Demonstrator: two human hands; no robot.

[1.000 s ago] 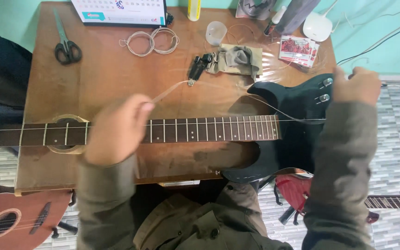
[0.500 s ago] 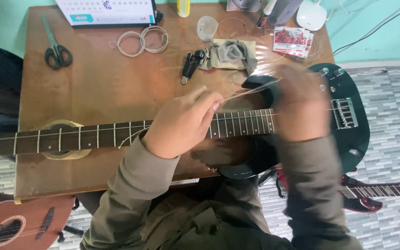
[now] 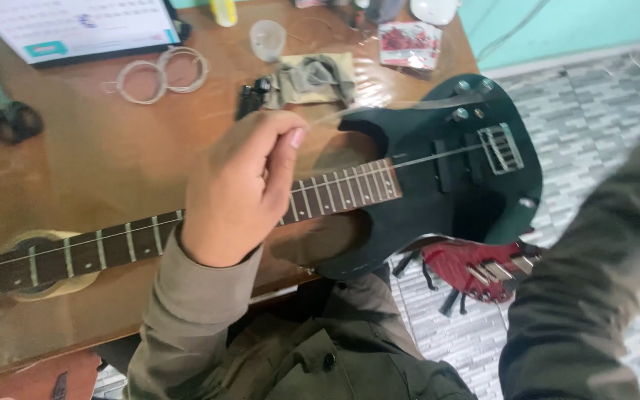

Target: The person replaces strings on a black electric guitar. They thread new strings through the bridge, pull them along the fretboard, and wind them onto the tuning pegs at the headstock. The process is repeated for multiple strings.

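At the far left of the frame, a pair of scissors [image 3: 10,118] lies blurred on the brown wooden table [image 3: 112,155], with a white calendar sheet [image 3: 75,26] above it at the upper left. Two coiled guitar strings [image 3: 163,72] sit just right of the scissors, and a roll of tape [image 3: 46,267] props the neck at lower left.

At centre, the person's left hand [image 3: 238,189] hovers over the fretboard of a black electric guitar [image 3: 438,170], thumb and forefinger pinched on a thin loose string [image 3: 335,115] that runs up and right toward the guitar's upper horn. A half second earlier both hands met above the upper frets; now the left hand alone holds that spot and the head camera has swung right, showing more of the tiled floor [image 3: 594,96].

Above the hand lie a black clip-like tool [image 3: 250,96], a clear plastic cup [image 3: 268,38] and a folded grey cloth [image 3: 312,78]. A red string packet [image 3: 409,44] rests at upper centre-right. One string already stretches along the neck to the bridge [image 3: 499,148].

At the right edge, the right hand has pulled away out of frame; only its blurred olive sleeve [image 3: 594,296] shows, so its grip cannot be told. That suggests the string is being drawn out between the hands. A red guitar [image 3: 475,270] lies on the floor beneath.
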